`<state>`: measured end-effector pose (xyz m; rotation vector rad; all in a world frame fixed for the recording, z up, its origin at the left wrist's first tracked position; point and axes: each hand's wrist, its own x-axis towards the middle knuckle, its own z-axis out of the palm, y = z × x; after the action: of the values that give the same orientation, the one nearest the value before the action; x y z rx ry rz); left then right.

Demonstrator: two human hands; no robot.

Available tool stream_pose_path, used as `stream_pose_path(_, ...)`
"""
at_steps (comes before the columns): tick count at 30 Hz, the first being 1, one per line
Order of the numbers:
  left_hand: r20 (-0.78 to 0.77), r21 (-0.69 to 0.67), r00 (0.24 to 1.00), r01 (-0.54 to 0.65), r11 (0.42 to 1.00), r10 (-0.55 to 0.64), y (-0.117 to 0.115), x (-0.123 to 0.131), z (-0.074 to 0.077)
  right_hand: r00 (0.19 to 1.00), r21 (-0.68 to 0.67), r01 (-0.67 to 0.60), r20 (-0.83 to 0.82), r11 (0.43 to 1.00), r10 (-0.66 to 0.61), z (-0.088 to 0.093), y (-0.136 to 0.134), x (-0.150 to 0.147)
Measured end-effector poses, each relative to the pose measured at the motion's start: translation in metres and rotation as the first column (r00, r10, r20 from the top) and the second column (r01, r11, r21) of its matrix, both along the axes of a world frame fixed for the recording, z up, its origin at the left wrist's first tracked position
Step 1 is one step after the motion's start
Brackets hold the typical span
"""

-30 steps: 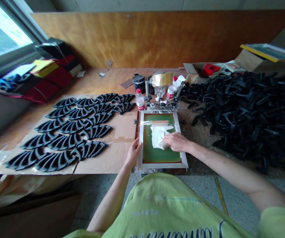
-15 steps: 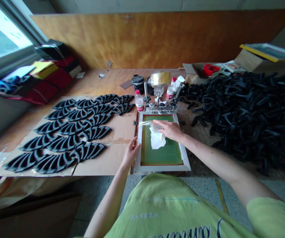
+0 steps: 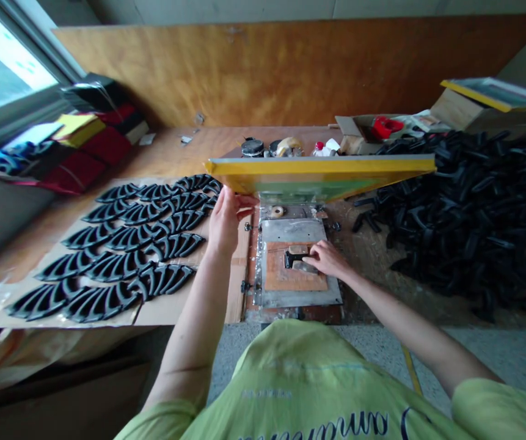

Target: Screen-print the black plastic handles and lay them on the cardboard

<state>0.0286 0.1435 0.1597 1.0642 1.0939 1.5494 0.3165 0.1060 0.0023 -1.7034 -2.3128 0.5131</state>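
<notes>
A screen printing frame (image 3: 327, 166) with yellow tape on its edge is tilted up at the back of the base plate (image 3: 272, 298). Against its left underside is my left hand (image 3: 226, 221), fingers curled at the frame's edge. Below, a brown board (image 3: 274, 281) lies on the plate and carries small blocks. Between these blocks sits a black plastic part (image 3: 292, 259). The fingertips of my right hand (image 3: 329, 260) pinch that part at its right end. A tape roll (image 3: 278, 211) shows under the frame. The frame's upper face is turned away from view.
Rows of black fan-shaped parts (image 3: 113, 260) lie on cardboard (image 3: 219, 278) to the left. A large heap of loose black parts (image 3: 464, 226) covers the right side. Behind the frame stand a black tub (image 3: 252, 148) and a red-capped bottle (image 3: 319, 148).
The frame has swung up from lying flat, with my left hand higher at its side. My right hand has left the squeegee area on the screen and now grips a black part beneath.
</notes>
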Motion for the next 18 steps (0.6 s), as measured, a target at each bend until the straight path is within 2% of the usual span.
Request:
stream_pose_path(1,0.013,0.005,0.999,-0.029,1.0,0.029,-0.001,0.0,-0.001,0.997,-0.007,-0.013,0.071,1.0,0.013,-0.003,-0.006,-0.012)
stream_pose_path(3,0.037,-0.046,0.996,-0.077,0.996,0.079,-0.015,0.004,-0.014,0.991,-0.046,0.029,0.135,0.998,-0.023,0.0,-0.012,-0.031)
stream_pose_path(5,0.036,-0.22,0.999,0.005,0.976,0.003,-0.046,0.014,-0.039,0.988,-0.115,0.123,0.107,0.986,-0.11,0.009,-0.018,-0.044)
stream_pose_path(6,0.036,-0.369,0.991,0.133,0.92,-0.129,-0.065,0.022,-0.054,0.985,-0.131,0.169,0.068,0.977,-0.161,0.013,-0.023,-0.051)
stream_pose_path(7,0.062,-0.531,0.954,0.28,0.8,-0.293,-0.084,0.031,-0.069,0.978,-0.123,0.208,0.021,0.97,-0.207,0.017,-0.03,-0.058)
stream_pose_path(8,0.096,-0.623,0.934,0.326,0.711,-0.345,-0.102,0.04,-0.084,0.974,-0.09,0.219,-0.032,0.972,-0.223,0.02,-0.039,-0.068)
stream_pose_path(9,0.167,-0.658,0.928,0.356,0.663,-0.332,-0.117,0.048,-0.097,0.978,-0.039,0.187,-0.086,0.982,-0.189,0.022,-0.048,-0.078)
stream_pose_path(10,0.243,-0.67,0.922,0.385,0.635,-0.302,-0.127,0.054,-0.108,0.986,0.024,0.107,-0.134,0.994,-0.103,0.022,-0.057,-0.087)
stream_pose_path(12,0.328,-0.678,0.925,0.372,0.634,-0.192,-0.135,0.056,-0.124,0.969,0.152,-0.124,-0.193,0.981,0.152,0.02,-0.07,-0.095)
stream_pose_path(13,0.315,-0.688,0.936,0.338,0.642,-0.156,-0.132,0.051,-0.13,0.948,0.202,-0.206,-0.203,0.957,0.246,0.018,-0.072,-0.089)
stream_pose_path(14,0.252,-0.701,0.958,0.277,0.657,-0.135,-0.126,0.041,-0.136,0.939,0.235,-0.227,-0.205,0.945,0.277,0.016,-0.071,-0.076)
stream_pose_path(15,0.149,-0.71,0.98,0.197,0.676,-0.129,-0.118,0.026,-0.143,0.951,0.247,-0.179,-0.203,0.952,0.231,0.014,-0.067,-0.054)
stream_pose_path(16,0.017,-0.701,0.991,0.107,0.705,-0.133,-0.109,0.008,-0.15,0.974,0.24,-0.066,-0.194,0.969,0.114,0.012,-0.062,-0.025)
stream_pose_path(17,-0.132,-0.678,0.983,0.007,0.735,-0.131,-0.1,-0.014,-0.159,0.984,0.216,0.099,-0.169,0.971,-0.063,0.01,-0.055,0.011)
stream_pose_path(18,-0.267,-0.653,0.954,-0.077,0.754,-0.134,-0.092,-0.036,-0.169,0.956,0.185,0.285,-0.122,0.94,-0.266,0.007,-0.048,0.049)
